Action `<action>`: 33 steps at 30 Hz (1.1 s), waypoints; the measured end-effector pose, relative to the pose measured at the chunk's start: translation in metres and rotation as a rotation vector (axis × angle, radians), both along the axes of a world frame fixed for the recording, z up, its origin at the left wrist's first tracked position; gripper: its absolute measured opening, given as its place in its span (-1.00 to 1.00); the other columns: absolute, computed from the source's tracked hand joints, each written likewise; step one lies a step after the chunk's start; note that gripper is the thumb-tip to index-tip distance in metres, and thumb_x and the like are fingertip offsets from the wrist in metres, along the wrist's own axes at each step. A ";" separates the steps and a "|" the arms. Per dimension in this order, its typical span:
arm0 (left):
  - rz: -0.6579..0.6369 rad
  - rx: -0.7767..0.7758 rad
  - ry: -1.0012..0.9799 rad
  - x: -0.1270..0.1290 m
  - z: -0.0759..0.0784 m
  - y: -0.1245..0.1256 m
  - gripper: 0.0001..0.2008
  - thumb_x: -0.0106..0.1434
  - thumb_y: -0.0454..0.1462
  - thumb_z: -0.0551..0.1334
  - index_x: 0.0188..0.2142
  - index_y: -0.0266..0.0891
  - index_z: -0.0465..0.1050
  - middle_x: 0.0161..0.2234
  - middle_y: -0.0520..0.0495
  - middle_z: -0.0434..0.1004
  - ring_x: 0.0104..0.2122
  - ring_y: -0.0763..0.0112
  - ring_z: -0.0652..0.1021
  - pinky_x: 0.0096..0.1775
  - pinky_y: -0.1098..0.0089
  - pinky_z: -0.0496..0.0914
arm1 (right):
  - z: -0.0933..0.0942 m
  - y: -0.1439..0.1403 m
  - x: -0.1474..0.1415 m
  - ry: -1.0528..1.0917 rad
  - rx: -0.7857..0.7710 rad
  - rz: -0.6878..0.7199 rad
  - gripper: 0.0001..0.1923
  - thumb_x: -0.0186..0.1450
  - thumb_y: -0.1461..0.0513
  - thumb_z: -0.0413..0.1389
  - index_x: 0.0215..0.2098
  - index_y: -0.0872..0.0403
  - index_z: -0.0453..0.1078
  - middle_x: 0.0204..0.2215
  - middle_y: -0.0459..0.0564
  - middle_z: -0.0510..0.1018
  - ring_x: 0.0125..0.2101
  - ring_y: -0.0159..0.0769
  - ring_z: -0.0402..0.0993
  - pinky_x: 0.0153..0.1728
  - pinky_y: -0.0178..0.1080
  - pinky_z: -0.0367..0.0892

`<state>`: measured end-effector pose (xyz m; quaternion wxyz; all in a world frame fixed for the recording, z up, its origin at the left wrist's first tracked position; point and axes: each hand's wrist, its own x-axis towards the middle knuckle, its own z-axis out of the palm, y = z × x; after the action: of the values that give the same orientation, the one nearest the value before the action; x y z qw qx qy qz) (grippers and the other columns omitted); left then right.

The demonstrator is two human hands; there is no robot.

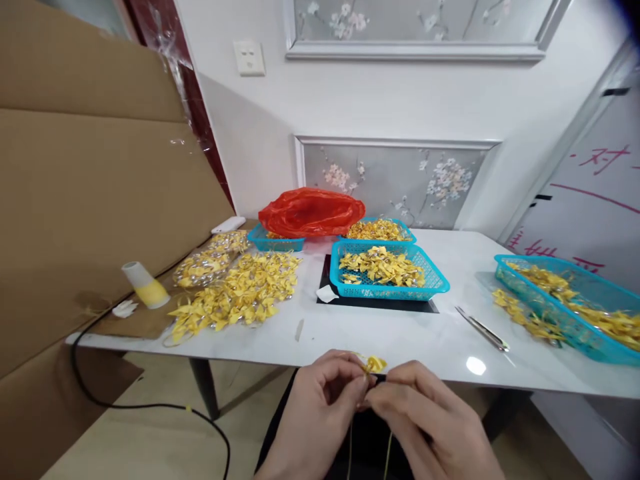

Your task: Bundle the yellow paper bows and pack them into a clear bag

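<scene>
Both hands are meeting at the near edge of the white surface (400, 333): the left hand (315, 413) and the right hand (425, 420) are pinching, fingertips together, a small yellow folded piece (374, 364) that is sticking up between them just in front of the body. Holding it close and low like this is probably giving the fingers fine control. Thin yellowish threads (387, 450) are hanging down from under the hands. A loose pile of similar yellow pieces (240, 290) is lying to the left, within reach, beside a tipped paper cup (145, 285). Blue baskets, one in the middle (387, 270) and one at the right (575, 303), are keeping more pieces sorted. Metal tweezers (483, 329) are lying untouched to the right.
</scene>
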<state>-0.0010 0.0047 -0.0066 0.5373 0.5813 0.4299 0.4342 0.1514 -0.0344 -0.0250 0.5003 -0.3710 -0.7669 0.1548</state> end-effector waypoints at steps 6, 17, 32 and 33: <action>-0.023 -0.114 0.020 0.001 0.004 -0.003 -0.79 0.17 -0.17 0.26 -0.46 -0.26 0.56 -0.27 -0.10 0.46 -0.37 0.37 0.48 -0.42 0.45 0.42 | -0.010 0.019 0.005 -0.152 0.252 -0.259 -0.79 0.31 0.43 0.04 -0.16 0.16 0.46 -0.47 -0.01 0.38 -0.48 -0.36 0.36 -0.49 -0.33 0.36; 0.009 -0.177 -0.074 0.005 -0.002 -0.001 -0.76 0.16 -0.13 0.28 -0.48 -0.24 0.41 -0.38 -0.03 0.48 -0.34 0.37 0.45 -0.22 0.38 0.41 | -0.003 0.017 0.012 -0.469 0.318 -0.355 -0.71 0.38 0.36 -0.11 -0.22 0.17 0.47 -0.46 0.04 0.42 -0.43 -0.30 0.39 -0.46 -0.28 0.34; 0.000 -0.141 -0.064 0.004 -0.005 -0.001 -0.76 0.20 -0.12 0.24 -0.47 -0.24 0.41 -0.41 -0.01 0.45 -0.35 0.38 0.43 -0.23 0.40 0.39 | -0.005 0.018 0.007 -0.438 0.269 -0.360 -0.73 0.39 0.35 -0.09 -0.22 0.17 0.46 -0.50 0.00 0.40 -0.46 -0.29 0.37 -0.48 -0.28 0.30; 0.004 -0.150 -0.065 0.003 -0.004 -0.001 -0.76 0.20 -0.11 0.24 -0.45 -0.24 0.41 -0.41 -0.01 0.46 -0.35 0.38 0.43 -0.23 0.39 0.40 | -0.007 0.018 0.009 -0.441 0.254 -0.350 -0.73 0.40 0.35 -0.10 -0.20 0.14 0.46 -0.48 0.00 0.41 -0.45 -0.30 0.38 -0.47 -0.28 0.30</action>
<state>0.0024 0.0036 -0.0109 0.5925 0.5240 0.4446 0.4204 0.1606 -0.0165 -0.0315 0.3832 -0.4565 -0.7947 -0.1148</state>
